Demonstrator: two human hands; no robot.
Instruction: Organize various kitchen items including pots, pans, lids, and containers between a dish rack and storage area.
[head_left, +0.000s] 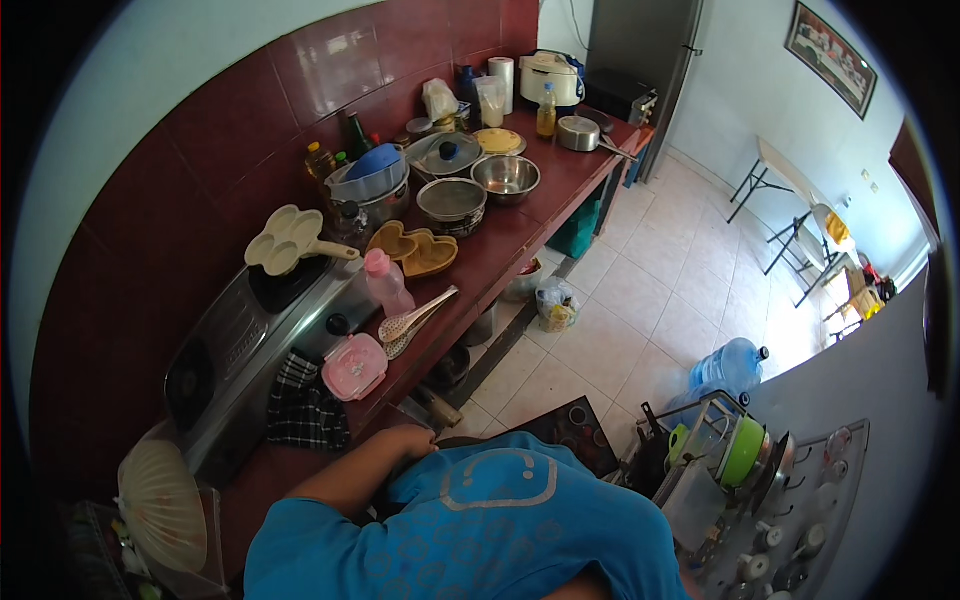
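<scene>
My left hand (415, 442) is low beside the red tiled counter (487, 262), near the belly of my blue shirt; its fingers are partly hidden. My right hand is out of view; only a bit of that arm shows at the bottom. On the counter near my left hand lie a black checked cloth (304, 405), a pink lidded food box (355, 367) and two slotted skimmers (409, 319). Behind them stand a pink bottle (388, 283) and heart-shaped wooden dishes (427, 252). A cream four-cup pan (289, 238) rests on the gas stove (247, 330).
Steel bowls (506, 178), a lidded pan (445, 154) and a rice cooker (551, 79) stand farther along the counter. On the floor are a plastic bag (556, 304) and water jugs (729, 365). A dish rack (705, 450) stands at right.
</scene>
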